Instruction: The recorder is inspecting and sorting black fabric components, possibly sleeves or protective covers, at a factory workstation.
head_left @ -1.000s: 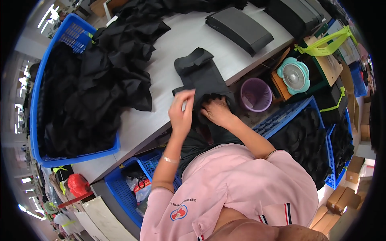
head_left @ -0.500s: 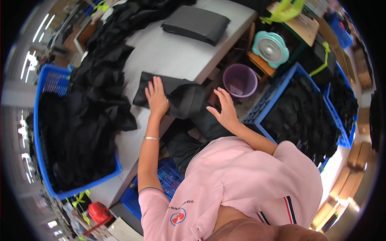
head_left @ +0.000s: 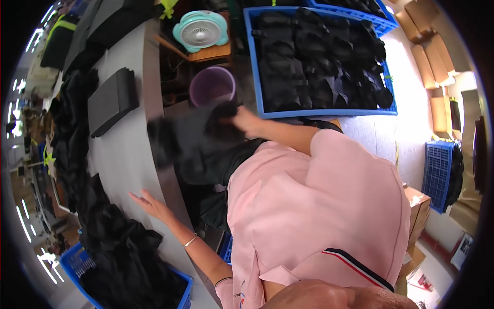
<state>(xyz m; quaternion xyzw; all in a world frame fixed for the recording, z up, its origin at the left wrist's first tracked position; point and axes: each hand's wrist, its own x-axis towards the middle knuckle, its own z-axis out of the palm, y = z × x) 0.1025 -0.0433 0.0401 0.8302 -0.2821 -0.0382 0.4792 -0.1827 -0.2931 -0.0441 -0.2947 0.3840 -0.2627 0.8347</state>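
Note:
A black fabric piece [head_left: 188, 136], blurred by motion, hangs over my lap beside the table's edge. My right hand [head_left: 246, 123] is closed on its right end; some of the fingers are hidden by the cloth. Over the grey-white table [head_left: 121, 165] my left hand [head_left: 153, 206] is held out with its fingers stretched, holding nothing. A dark, flat folded bundle [head_left: 113, 100] lies on the table, farther off than that hand. Nearest to my left hand is a long heap of loose black fabric [head_left: 126, 239] along the table's left side.
A blue crate [head_left: 329, 112] filled with rows of black pieces stands at the far right. The purple bucket [head_left: 211, 82] is just beyond the held piece, with a turquoise fan [head_left: 200, 33] behind it. At the lower left, a blue basket [head_left: 186, 288] holds black fabric.
My view has turned to the right. The black piece has left the tabletop and is now in my right hand; my left hand has let go of it and moved away.

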